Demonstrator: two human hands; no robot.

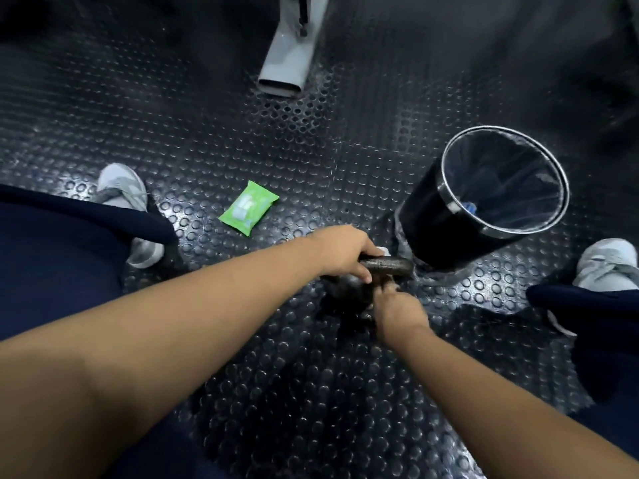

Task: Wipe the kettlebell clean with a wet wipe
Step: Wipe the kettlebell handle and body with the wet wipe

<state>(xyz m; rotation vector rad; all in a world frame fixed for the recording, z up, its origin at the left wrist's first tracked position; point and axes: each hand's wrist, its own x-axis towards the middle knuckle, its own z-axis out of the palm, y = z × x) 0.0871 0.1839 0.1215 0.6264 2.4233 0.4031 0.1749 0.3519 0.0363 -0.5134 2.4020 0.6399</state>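
Left hand (344,252): fingers curled over the top of the handle of the kettlebell (389,266), thumb underneath, a full closed grip on the bar. A small white corner of wet wipe (384,251) shows just past the knuckles, touching the handle. How much of it lies under the fingers cannot be told.

Right hand (397,311): set against the near side of the kettlebell, below the handle, fingertips bent in toward the dark body. Whether it grips or only rests there cannot be told, as the hand hides the contact.

Kettlebell: stands on the studded rubber floor (207,115) between the person's feet, handle uppermost. The body is dark and largely covered by both hands.

Surroundings: a black waste bin (435,233) with a chrome rim and clear liner is just beyond and to the right of the kettlebell. A green pack of wipes (248,207) lies flat on the floor to the left, apart from the hands. Grey trainers, left (124,193) and right (603,267), flank the work, under dark navy trouser legs. A grey machine foot (288,63) sits at the far edge.
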